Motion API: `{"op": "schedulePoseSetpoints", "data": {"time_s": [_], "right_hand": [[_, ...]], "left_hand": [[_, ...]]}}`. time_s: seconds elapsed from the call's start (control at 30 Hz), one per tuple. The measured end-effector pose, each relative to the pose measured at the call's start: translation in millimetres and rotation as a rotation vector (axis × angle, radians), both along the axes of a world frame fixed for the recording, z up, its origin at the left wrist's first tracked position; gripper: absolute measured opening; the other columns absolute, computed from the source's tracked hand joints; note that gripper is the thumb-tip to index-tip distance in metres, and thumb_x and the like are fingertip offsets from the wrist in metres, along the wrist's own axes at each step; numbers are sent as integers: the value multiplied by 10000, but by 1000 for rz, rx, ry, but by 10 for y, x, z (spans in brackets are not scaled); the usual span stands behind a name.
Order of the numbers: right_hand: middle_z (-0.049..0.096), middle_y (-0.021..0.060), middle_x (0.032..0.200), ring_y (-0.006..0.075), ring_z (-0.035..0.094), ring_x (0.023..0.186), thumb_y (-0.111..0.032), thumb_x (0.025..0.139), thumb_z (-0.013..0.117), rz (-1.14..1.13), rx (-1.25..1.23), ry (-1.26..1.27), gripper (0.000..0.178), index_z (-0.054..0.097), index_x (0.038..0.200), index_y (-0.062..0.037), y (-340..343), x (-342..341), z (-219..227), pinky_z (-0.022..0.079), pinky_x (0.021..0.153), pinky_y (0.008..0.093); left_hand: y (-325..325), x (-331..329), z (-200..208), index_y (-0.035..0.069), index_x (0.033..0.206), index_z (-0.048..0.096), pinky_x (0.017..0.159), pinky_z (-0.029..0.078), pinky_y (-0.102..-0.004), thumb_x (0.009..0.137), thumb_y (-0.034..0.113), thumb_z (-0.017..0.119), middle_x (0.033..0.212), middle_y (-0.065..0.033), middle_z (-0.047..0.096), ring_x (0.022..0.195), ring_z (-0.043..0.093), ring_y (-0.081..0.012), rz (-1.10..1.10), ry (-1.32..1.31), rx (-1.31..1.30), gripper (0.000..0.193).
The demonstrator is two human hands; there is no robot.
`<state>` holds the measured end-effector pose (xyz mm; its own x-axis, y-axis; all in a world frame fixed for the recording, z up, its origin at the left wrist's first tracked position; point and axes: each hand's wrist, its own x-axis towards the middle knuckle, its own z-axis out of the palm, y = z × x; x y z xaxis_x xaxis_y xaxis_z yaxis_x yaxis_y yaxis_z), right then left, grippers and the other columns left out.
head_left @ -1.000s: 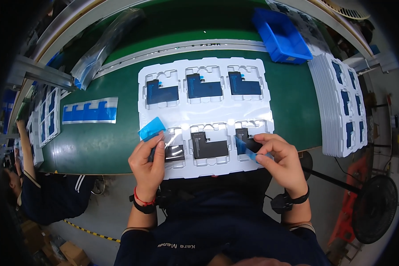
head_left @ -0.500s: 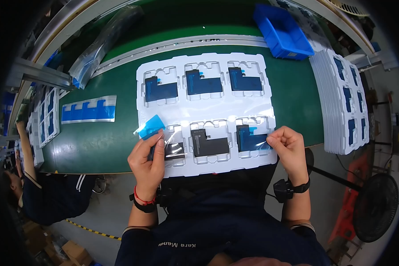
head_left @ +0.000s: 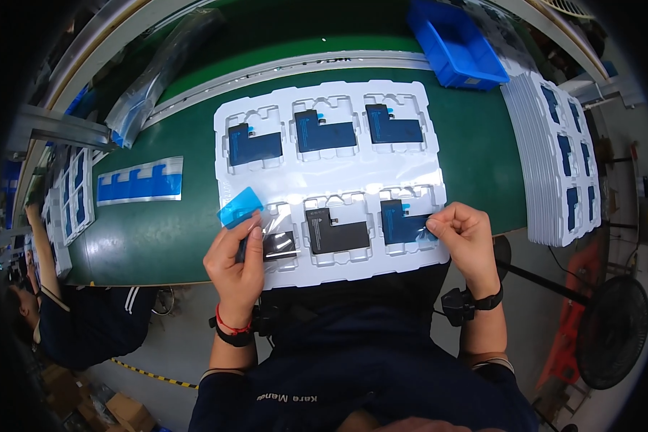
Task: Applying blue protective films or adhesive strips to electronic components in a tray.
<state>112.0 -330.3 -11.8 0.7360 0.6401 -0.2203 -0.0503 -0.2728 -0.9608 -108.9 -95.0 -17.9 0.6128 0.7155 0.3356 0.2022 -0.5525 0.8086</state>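
The right hand (head_left: 462, 234) pinches the edge of a blue film (head_left: 412, 230) over a dark L-shaped piece (head_left: 390, 214) at four o'clock in the white tray (head_left: 331, 173). At nine o'clock from it, the left hand (head_left: 235, 263) grips a blue sheet (head_left: 241, 207), hiding the tray's corner. Beyond the tray: film strip (head_left: 139, 187) at nine, blue bin (head_left: 475, 79) at one, tray stack (head_left: 534, 158) at three.

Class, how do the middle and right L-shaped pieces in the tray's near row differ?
The middle piece looks bare and black; the right piece looks blue under film. A light-blue tab shows beside the right piece; none beside the middle piece. The right hand pinches film at the right piece's edge; no hand touches the middle piece. Both are L-shaped, in the white tray.
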Motion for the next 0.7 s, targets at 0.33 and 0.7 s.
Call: {"op": "schedulePoseSetpoints", "data": {"time_s": [0.33, 0.7], "right_hand": [[597, -29, 645, -17, 451, 555, -16, 827, 663, 3, -12, 21, 61, 631, 788, 18, -6, 13, 8, 326, 498, 146], [606, -19, 646, -8, 469, 557, -27, 822, 662, 6, -33, -13, 66, 632, 785, 19, 8, 2, 6, 352, 505, 155]], "left_hand": [[-21, 0, 15, -40, 950, 659, 739, 496, -275, 828, -22, 620, 906, -150, 680, 824, 654, -202, 4, 8, -11, 130], [-23, 6, 2, -33, 952, 670, 731, 491, -271, 823, -18, 629, 879, -138, 675, 804, 650, -198, 17, 5, -13, 136]]}}
